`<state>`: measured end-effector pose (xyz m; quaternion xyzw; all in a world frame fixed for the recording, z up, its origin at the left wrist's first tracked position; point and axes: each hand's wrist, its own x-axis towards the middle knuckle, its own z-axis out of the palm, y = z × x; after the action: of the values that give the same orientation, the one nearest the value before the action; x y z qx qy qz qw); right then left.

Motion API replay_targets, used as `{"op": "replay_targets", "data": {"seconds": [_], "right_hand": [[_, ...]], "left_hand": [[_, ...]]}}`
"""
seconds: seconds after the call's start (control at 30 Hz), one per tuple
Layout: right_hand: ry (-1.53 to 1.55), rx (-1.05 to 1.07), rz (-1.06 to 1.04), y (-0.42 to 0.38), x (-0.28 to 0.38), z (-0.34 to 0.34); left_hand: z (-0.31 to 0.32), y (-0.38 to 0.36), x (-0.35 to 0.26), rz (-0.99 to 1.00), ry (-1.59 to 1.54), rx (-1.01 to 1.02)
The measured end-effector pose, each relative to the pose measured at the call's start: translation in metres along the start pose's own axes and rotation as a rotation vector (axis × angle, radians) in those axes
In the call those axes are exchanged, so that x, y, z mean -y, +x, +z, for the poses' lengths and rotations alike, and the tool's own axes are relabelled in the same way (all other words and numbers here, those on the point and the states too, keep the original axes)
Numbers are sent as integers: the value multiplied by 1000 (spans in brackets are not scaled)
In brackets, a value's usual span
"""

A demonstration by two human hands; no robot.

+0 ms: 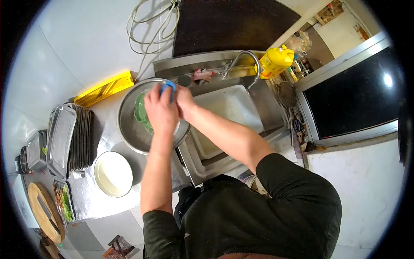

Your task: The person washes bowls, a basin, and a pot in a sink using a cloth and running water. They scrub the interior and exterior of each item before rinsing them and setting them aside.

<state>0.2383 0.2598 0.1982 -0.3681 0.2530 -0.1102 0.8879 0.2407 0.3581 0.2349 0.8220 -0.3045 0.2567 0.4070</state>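
Note:
Both of my hands are together over a wide metal basin (pixel 129 137) that stands beside the sink. My left hand (pixel 162 110) is over the basin, its fingers bent round a small blue object (pixel 168 87). Close against it on the right, my right hand (pixel 185 102) is curled, and what its fingers hold is hidden. A green item (pixel 140 113) lies in the basin, partly behind my left hand. A white bowl (pixel 113 174) stands on the metal counter below the basin.
The sink (pixel 269 102) holds a white tub (pixel 246 105) under a curved faucet (pixel 249 52). A yellow jug (pixel 276 61) stands behind. Stacked metal trays (pixel 61 138), a round chopping board with a knife (pixel 41 207) and a tray of greens (pixel 65 202) are at the left.

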Motion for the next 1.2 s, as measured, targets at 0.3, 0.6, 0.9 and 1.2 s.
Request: {"op": "replay_targets", "data": {"seconds": [0.3, 0.6, 0.9, 1.2], "right_hand": [[110, -123, -45, -25, 6, -33], [-166, -134, -80, -57, 9, -43], [-569, -169, -394, -38, 20, -29], [-667, -122, -430, -49, 21, -26]], "left_hand": [[7, -85, 6, -318, -219, -371], [-10, -37, 92, -884, -765, -89], [-27, -63, 120, -889, -680, -93], [-2, -62, 124, -756, -297, 205]]}}
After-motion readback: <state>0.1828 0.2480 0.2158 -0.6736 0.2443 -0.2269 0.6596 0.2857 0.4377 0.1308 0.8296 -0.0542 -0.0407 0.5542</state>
